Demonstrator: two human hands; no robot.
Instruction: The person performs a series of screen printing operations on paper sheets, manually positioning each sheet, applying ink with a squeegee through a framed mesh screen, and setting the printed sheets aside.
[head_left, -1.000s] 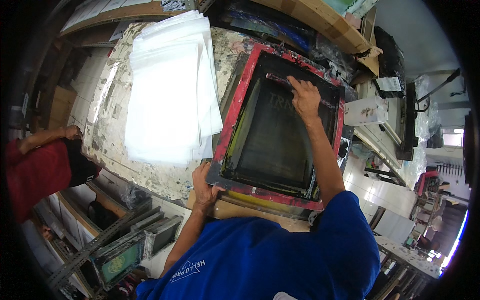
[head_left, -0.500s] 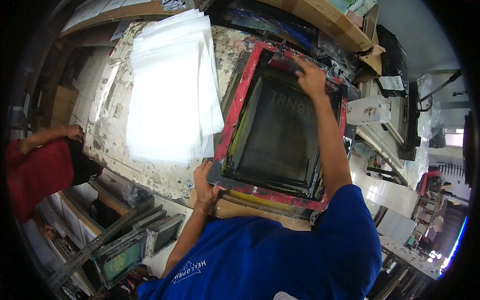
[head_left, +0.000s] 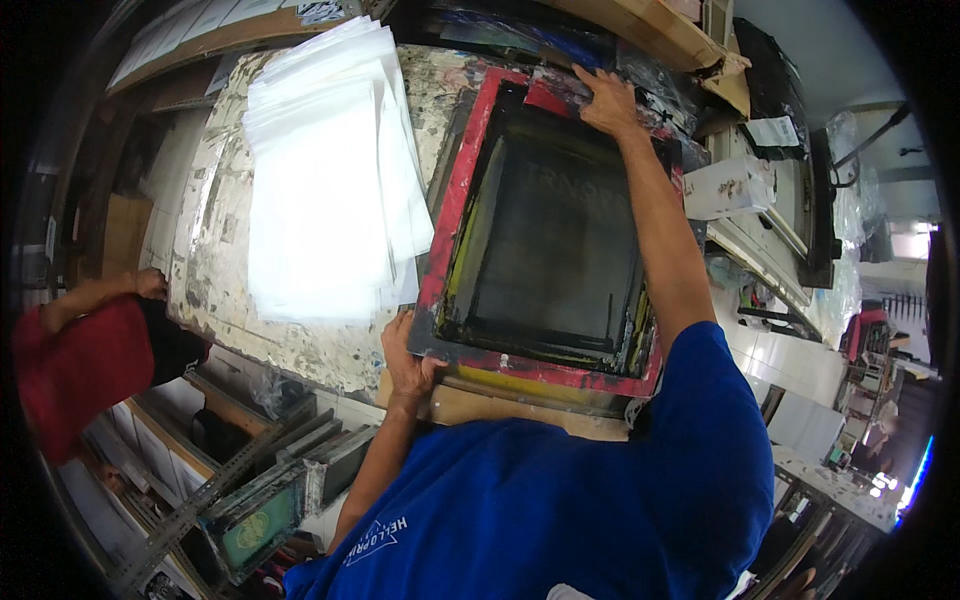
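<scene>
A screen-printing frame [head_left: 520,374] with red, paint-smeared edges lies tilted on the table in front of me. Its dark mesh [head_left: 545,240] carries faint lettering. My left hand [head_left: 408,362] grips the near left corner, fingers on the left side and thumb along the near edge. At the far end is my right hand [head_left: 608,103], its index finger stretched forward and the other fingers bent. It appears to hold a reddish squeegee [head_left: 548,97], which lies across the far end of the frame; the hand partly hides it.
Left of the frame, a fanned stack of white sheets [head_left: 315,200] covers part of the paint-stained table [head_left: 215,240]. Another person's red sleeve [head_left: 90,350] shows at the far left. More screens [head_left: 255,530] stand on a rack below. A white box [head_left: 730,188] sits at the right.
My right hand has moved away from me to the frame's far end, and the squeegee has shifted the same way. My left hand stays on the corner.
</scene>
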